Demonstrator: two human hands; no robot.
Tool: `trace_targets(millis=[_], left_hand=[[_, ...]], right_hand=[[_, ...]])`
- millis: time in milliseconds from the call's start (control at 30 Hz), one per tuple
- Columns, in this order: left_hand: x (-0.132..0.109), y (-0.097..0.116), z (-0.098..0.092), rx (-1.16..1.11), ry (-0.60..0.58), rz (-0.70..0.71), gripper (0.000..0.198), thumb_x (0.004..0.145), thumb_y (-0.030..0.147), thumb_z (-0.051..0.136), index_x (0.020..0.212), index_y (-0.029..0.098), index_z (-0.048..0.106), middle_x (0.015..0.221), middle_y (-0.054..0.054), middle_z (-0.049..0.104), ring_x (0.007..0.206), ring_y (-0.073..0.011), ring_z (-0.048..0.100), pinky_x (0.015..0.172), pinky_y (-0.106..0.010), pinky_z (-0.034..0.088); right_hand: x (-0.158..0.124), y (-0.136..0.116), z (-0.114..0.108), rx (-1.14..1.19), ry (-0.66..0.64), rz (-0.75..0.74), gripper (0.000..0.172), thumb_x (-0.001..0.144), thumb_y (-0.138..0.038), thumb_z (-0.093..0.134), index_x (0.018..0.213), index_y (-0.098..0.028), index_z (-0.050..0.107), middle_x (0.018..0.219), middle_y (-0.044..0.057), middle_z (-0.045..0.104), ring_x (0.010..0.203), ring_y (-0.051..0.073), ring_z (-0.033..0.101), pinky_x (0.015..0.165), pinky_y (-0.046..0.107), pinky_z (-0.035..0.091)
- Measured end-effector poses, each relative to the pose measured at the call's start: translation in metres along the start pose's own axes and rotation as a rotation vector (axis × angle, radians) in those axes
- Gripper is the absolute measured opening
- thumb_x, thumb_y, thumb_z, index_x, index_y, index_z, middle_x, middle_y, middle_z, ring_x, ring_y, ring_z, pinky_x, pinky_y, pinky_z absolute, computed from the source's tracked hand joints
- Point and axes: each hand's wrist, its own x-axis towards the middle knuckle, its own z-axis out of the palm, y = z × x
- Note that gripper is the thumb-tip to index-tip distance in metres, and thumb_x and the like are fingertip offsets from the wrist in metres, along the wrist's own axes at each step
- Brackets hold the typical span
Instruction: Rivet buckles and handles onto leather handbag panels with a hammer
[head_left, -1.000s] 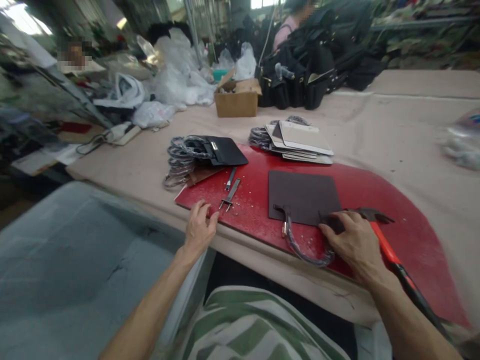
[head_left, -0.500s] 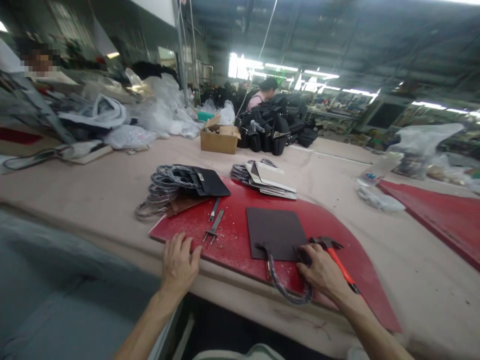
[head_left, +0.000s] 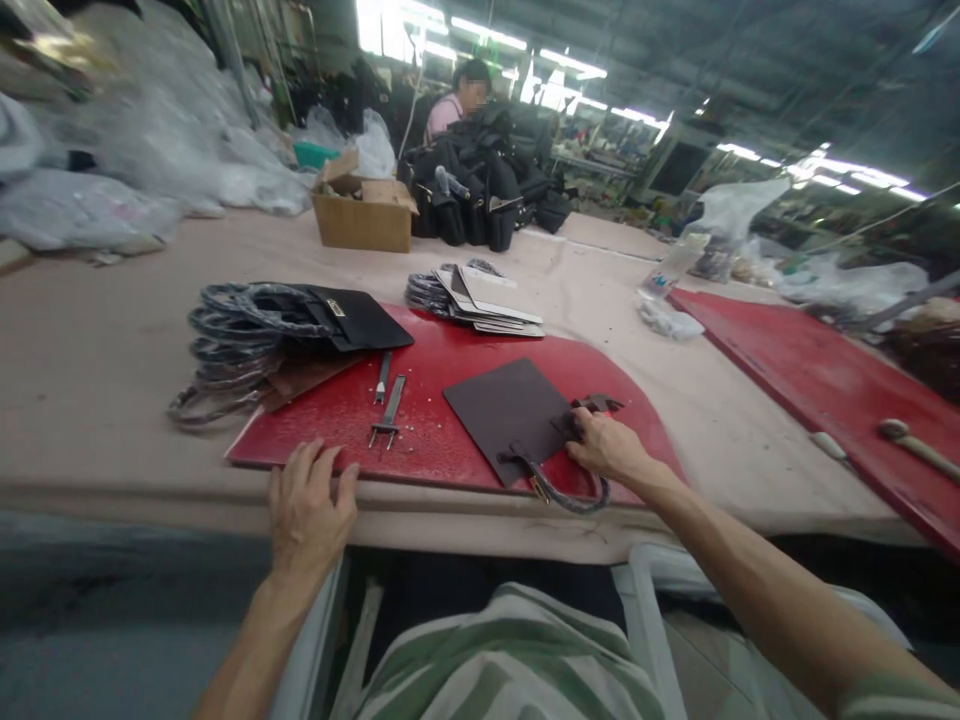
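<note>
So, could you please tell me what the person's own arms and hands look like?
The left hand and right hand are bare: no gloves, rings or watch show. Both forearms are uncovered. What looks like a greenish sleeve edge shows high on the right arm. The shirt is green-and-white striped.

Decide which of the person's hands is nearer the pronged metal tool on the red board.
Left. The left hand rests at the near edge of the red board, below the pronged tool; the right hand lies further right, on the dark panel.
</note>
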Motion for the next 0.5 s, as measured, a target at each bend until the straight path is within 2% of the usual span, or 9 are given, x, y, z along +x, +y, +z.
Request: trace_targets(millis=[100, 200, 267, 400, 500], left_hand=[[-0.003, 0.003, -0.001, -0.018, 0.018, -0.028, 0.033, 0.099, 0.034, 0.05, 0.12, 0.012, 0.063, 0.137, -0.019, 0.059, 0.135, -0.0355, 0.049, 0.115, -0.056, 0.035], [-0.003, 0.002, -0.004, -0.046, -0.002, -0.043, 0.031, 0.099, 0.032, 0.051, 0.12, 0.013, 0.063, 0.138, -0.018, 0.059, 0.135, -0.0344, 0.049, 0.116, -0.056, 0.033], [-0.003, -0.003, -0.007, -0.066, -0.014, -0.038, 0.029, 0.099, 0.031, 0.051, 0.118, 0.014, 0.063, 0.136, -0.017, 0.06, 0.133, -0.0339, 0.051, 0.116, -0.056, 0.034], [0.001, -0.019, -0.012, -0.059, 0.055, -0.005, 0.026, 0.098, 0.032, 0.052, 0.113, 0.014, 0.064, 0.128, -0.018, 0.063, 0.126, -0.0347, 0.056, 0.111, -0.056, 0.04], [0.014, -0.028, -0.02, -0.017, 0.12, 0.005, 0.028, 0.097, 0.031, 0.053, 0.118, 0.015, 0.061, 0.129, -0.019, 0.06, 0.127, -0.0342, 0.055, 0.109, -0.055, 0.043]], right_hand=[[-0.017, -0.006, 0.008, -0.008, -0.018, 0.005, 0.054, 0.091, -0.022, 0.046, 0.144, -0.009, 0.042, 0.103, 0.017, 0.07, 0.093, 0.03, 0.067, 0.076, 0.035, 0.046], [-0.021, -0.01, 0.008, 0.002, 0.004, 0.041, 0.053, 0.094, -0.018, 0.034, 0.143, -0.002, 0.04, 0.097, 0.021, 0.07, 0.085, 0.031, 0.068, 0.072, 0.037, 0.045], [-0.016, -0.008, 0.0, 0.016, 0.027, 0.076, 0.053, 0.093, -0.019, 0.033, 0.142, -0.001, 0.041, 0.098, 0.024, 0.07, 0.084, 0.033, 0.068, 0.071, 0.038, 0.044], [0.0, 0.008, -0.03, 0.078, 0.101, 0.089, 0.051, 0.094, -0.026, 0.036, 0.142, -0.012, 0.044, 0.103, 0.018, 0.071, 0.092, 0.03, 0.068, 0.075, 0.036, 0.045], [-0.002, 0.023, -0.039, 0.148, 0.202, 0.055, 0.048, 0.093, -0.031, 0.036, 0.135, -0.014, 0.053, 0.092, 0.019, 0.071, 0.082, 0.03, 0.068, 0.069, 0.039, 0.045]])
